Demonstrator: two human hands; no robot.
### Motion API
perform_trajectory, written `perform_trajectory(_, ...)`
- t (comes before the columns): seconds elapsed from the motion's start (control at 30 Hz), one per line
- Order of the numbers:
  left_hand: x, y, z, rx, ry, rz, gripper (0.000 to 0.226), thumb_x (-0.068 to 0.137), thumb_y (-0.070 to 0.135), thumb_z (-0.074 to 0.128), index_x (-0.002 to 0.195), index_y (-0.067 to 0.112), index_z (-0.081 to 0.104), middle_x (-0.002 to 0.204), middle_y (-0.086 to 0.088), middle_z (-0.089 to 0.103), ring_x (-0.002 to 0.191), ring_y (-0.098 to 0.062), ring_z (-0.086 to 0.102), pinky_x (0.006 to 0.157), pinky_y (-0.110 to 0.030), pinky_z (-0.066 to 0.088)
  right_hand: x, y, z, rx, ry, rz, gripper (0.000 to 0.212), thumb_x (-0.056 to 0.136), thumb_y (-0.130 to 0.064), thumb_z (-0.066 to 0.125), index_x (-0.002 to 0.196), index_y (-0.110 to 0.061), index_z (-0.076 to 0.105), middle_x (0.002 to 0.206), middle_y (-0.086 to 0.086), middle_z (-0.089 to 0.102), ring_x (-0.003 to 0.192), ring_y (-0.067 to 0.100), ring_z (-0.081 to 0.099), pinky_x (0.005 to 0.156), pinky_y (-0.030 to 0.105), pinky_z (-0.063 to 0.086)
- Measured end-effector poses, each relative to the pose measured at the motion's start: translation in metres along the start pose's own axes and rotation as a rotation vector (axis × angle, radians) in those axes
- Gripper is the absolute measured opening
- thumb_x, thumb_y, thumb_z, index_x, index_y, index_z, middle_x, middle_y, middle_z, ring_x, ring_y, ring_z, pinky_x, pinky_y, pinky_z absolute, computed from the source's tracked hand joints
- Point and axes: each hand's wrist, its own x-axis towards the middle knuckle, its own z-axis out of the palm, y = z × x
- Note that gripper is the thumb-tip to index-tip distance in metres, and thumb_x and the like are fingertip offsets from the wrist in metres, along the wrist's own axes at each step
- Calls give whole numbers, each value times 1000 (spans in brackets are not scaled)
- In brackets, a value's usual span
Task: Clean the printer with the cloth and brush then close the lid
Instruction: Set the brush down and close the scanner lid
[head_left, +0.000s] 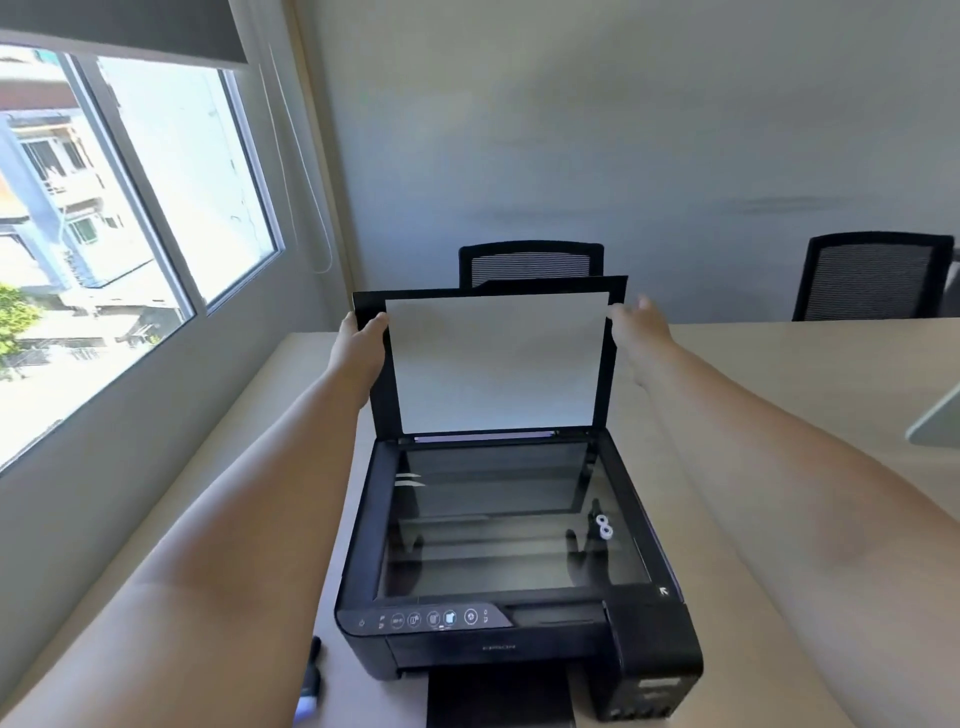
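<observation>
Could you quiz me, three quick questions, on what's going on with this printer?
1. True or false: the printer's lid is shut.
2. Which hand grips the lid's edge: A left hand, B right hand, C neither?
3. What dark tool lies on the desk left of the printer?

Key: 1 false, it stands raised over the scanner glass. 2 A; the right hand is blurred at the other edge. 3 Apparently the brush.

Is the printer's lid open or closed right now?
Open. The lid stands nearly upright, its white underside facing the camera and the glass exposed; the left hand grips its edge.
</observation>
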Motion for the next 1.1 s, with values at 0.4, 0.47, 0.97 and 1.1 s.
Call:
perform_trajectory(0.4,-42,-5,-5,-130,163,79,44,94,46,46,137,36,45,129,12,54,114,-13,52,94,-32,41,-4,8,-5,205,97,-76,28,91,-25,45,65,-18,34,62,0,25,59,20,21,53,29,17)
perform_trajectory(0.47,-53,-7,-13,-164,245,84,41,89,54,49,117,28,63,115,10,65,108,-14,61,89,-33,49,-10,17,-12,259,136,-60,36,88,-31,49,63,-21,26,64,3,24,62,21,21,54,28,17)
perform_trajectory(0.97,-180,-106,-48,-548,332,7,17,83,19,74,96,8,72,83,-6,69,75,-15,68,79,-24,57,-135,146,-75,560,105,146,18,79,-27,76,68,-21,62,79,-6,61,79,11,55,69,25,43)
perform_trajectory(1.1,-201,-131,-62,-375,284,-3,21,84,13,72,104,6,71,86,-8,69,77,-18,67,75,-20,57,-149,176,-92,409,1,175,8,77,-17,76,74,-19,68,79,-8,65,81,11,54,71,25,39)
